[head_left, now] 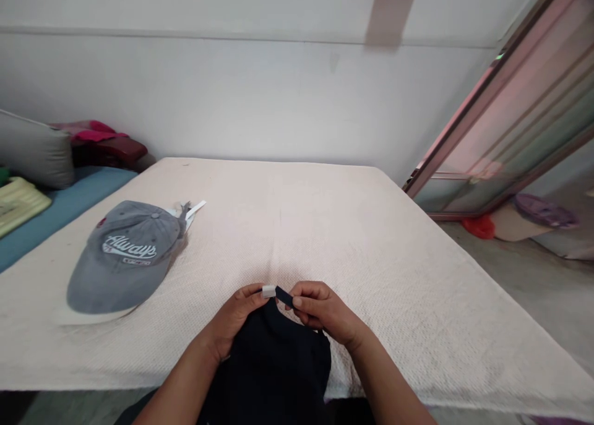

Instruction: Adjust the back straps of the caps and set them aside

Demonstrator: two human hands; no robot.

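Note:
A dark navy cloth item (281, 351), perhaps a cap, hangs over the near edge of the cloth-covered table. My left hand (242, 310) is closed on its strap beside a small pale buckle or tag (268, 291). Between thumb and fingers, my right hand (318, 307) pinches the dark strap (284, 297) just right of that pale piece. Much of the navy item lies low between my forearms, and its full shape is hidden. On the table's left side sits a grey cap (132, 252) with white lettering and its brim toward me.
White cloth covers the table (334, 221), which meets a pale wall (260, 97). At far left are a grey cushion (34, 150), a yellow folded item (21, 203) and a blue surface (88, 190). A glass sliding door (505, 115) stands at right.

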